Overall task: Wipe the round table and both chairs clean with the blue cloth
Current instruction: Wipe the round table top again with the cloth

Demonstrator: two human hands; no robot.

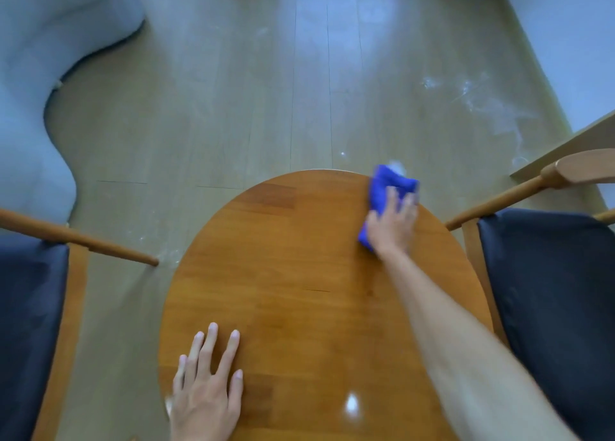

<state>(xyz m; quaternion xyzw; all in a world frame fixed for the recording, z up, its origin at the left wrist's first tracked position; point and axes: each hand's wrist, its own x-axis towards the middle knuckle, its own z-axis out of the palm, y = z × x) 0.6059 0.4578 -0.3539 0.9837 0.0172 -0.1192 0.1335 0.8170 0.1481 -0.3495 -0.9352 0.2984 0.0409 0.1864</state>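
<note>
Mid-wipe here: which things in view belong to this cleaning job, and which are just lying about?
Job:
round table
blue cloth, pressed to the table's far right edge under the right hand
left hand, flat on the table
left chair
right chair

Lying about:
pale sofa
wooden ledge
smudged floor

Pale sofa (30, 84), wooden floor (233, 91)

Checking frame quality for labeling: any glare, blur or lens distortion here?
Head view: bright glare spot on the round table near its close edge; window sheen on the floor; right hand and blue cloth motion-blurred; left hand sharp; wide-angle lens stretches the tabletop into an oval.
</note>
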